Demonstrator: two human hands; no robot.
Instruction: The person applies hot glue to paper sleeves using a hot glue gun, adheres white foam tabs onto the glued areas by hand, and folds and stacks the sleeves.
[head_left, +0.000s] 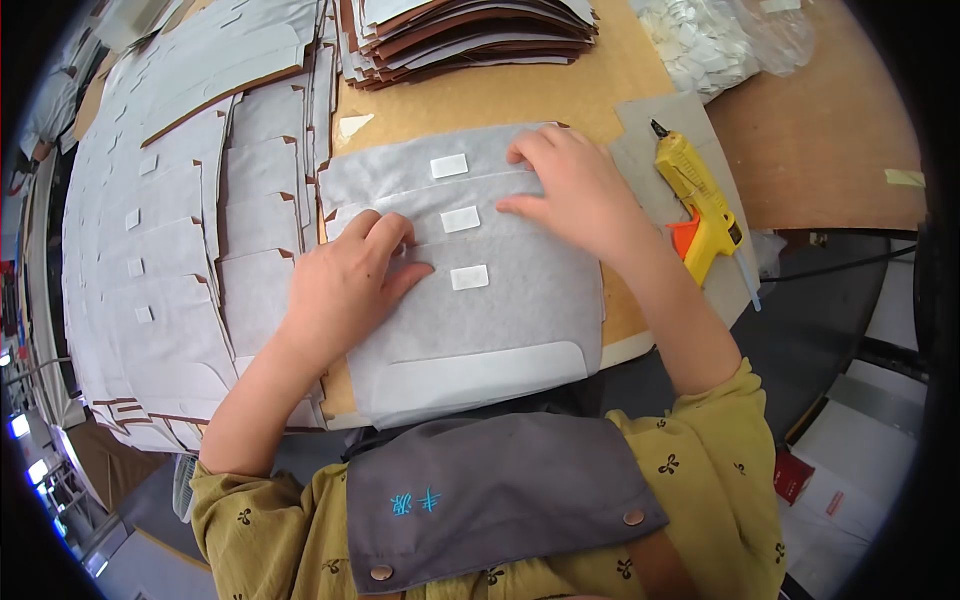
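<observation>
Overlapping grey-white fabric-backed panels (520,300) lie in front of me, stepped one above another, with brown edges at the corners. A small white rectangular patch (469,277) sits on the lowest panel, and two more are in line above it. My left hand (350,280) rests on the left side of these panels, fingers bent, with the thumb apart from the index finger. At the upper right, my right hand (580,185) touches the panels, thumb and index finger apart. I see nothing gripped in either hand; some fingertips are hidden.
Rows of similar panels (170,350) cover the left side. A thick stack of brown-edged pieces (470,40) stands at the back. To the right, a yellow glue gun (695,185) lies on a grey board (640,150). Beyond it is a plastic bag of white pieces (700,45).
</observation>
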